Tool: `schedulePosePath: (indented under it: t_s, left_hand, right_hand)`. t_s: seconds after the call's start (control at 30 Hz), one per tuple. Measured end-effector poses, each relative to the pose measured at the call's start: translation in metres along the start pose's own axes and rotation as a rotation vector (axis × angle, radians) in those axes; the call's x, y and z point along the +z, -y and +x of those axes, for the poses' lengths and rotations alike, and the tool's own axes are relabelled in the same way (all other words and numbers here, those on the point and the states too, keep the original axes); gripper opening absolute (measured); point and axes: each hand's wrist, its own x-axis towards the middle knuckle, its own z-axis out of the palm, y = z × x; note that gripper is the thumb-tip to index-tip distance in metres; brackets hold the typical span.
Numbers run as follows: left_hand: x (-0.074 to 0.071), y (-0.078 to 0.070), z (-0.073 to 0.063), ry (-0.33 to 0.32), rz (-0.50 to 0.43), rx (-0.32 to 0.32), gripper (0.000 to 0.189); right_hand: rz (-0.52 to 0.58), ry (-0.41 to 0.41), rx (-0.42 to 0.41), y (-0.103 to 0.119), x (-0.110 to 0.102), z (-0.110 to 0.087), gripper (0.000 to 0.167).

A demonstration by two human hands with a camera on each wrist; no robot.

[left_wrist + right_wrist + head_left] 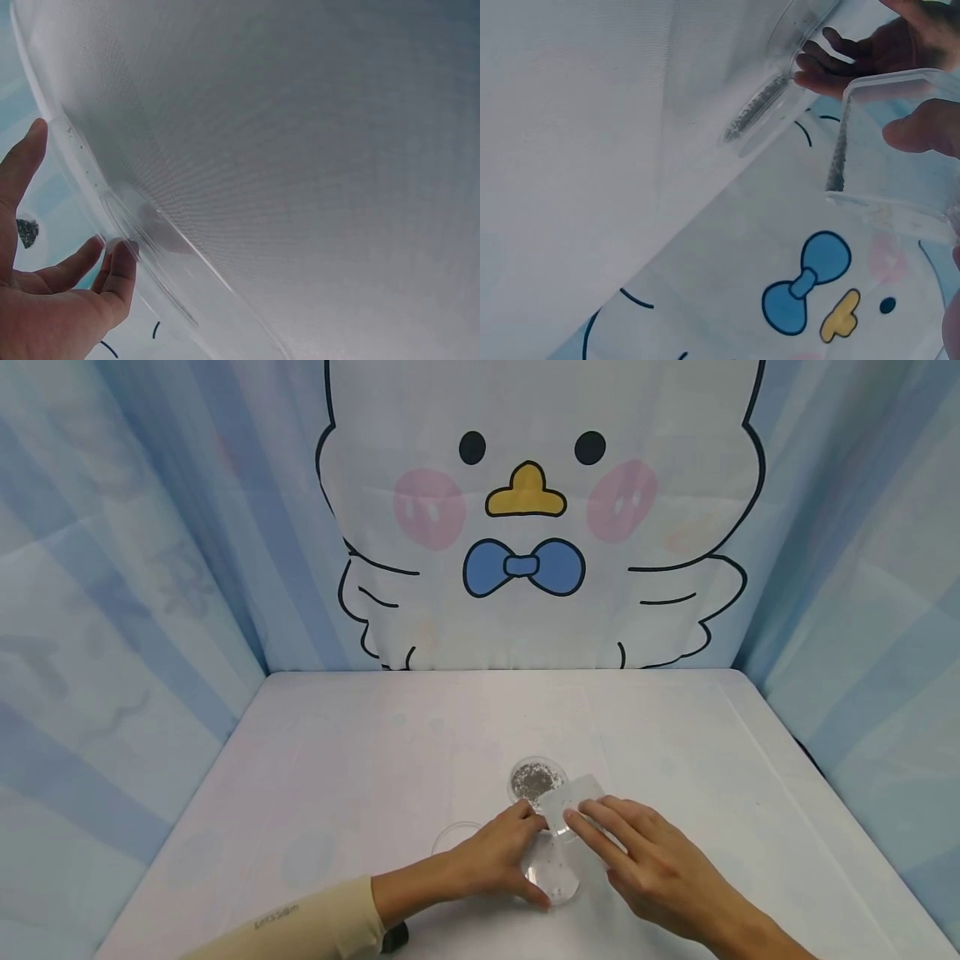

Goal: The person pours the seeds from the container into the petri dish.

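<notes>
Near the table's [337,752] front edge, both hands tilt the clear tray [573,800] diagonally up-right.

I see a white bench [337,752] closed in on three sides by a blue striped curtain [135,568]. On the back curtain I make out a large cartoon duck [525,518] with a yellow beak, pink cheeks and a blue bow tie [523,567]. A clear round lid [448,837] lies flat on the bench, left of centre near the front edge.
</notes>
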Motion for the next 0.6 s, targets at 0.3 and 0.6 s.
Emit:
schedulePosePath:
  t_s: [0.3, 0.6]
  left_hand:
    - [-0.0003, -0.0007, 0.0007, -0.004, -0.021, 0.001, 0.095]
    - [-0.0013, -0.0019, 0.0009, 0.022, -0.009, -0.025, 0.093]
  right_hand:
    - [0.018, 0.032, 0.010, 0.0006, -0.0013, -0.0017, 0.052]
    - [0.002, -0.010, 0.012, 0.0011, -0.0011, 0.0001, 0.056]
